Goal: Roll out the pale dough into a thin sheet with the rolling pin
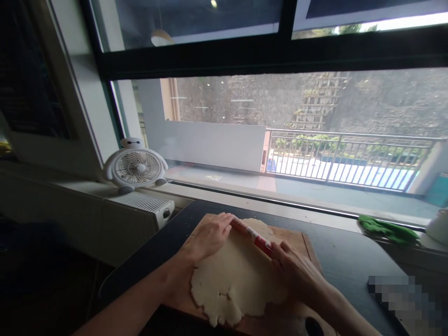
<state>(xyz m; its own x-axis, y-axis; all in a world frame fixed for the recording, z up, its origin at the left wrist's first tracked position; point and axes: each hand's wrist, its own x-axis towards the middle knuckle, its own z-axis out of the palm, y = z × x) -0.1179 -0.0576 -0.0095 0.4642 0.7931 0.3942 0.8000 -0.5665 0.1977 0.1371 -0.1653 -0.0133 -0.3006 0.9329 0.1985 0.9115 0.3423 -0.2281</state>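
Note:
A broad sheet of pale dough [238,280] with ragged edges lies flat on a wooden board [308,240]. A small tear and a folded flap show near its front edge. Across the far part of the dough runs a slim rolling pin [252,235] with a red and white printed surface, slanting down to the right. My left hand [212,233] lies over its far left end, fingers bent around it. At the near right end, my right hand [296,266] grips the pin. Both ends of the pin are hidden under my hands.
The board rests on a dark table [350,261] beside a window. A white fan [139,167] stands on a white heater-like unit [147,203] at the left. On the sill at right lies a green cloth [387,229]. A pixelated patch [402,298] covers something on the table's right edge.

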